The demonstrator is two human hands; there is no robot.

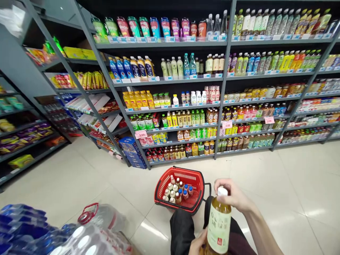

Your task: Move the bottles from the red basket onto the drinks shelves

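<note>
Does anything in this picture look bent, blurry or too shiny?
In the head view, bright streaks glare on the pale floor; there too, the shelf uprights fan outward toward the top, perhaps from a wide lens; also in the head view, the bottle packs at lower left look soft, while the held bottle's large label characters show.

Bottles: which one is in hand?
The white-capped, green-labelled bottle: left hand on its side, right hand at its cap; no other is held.
</note>
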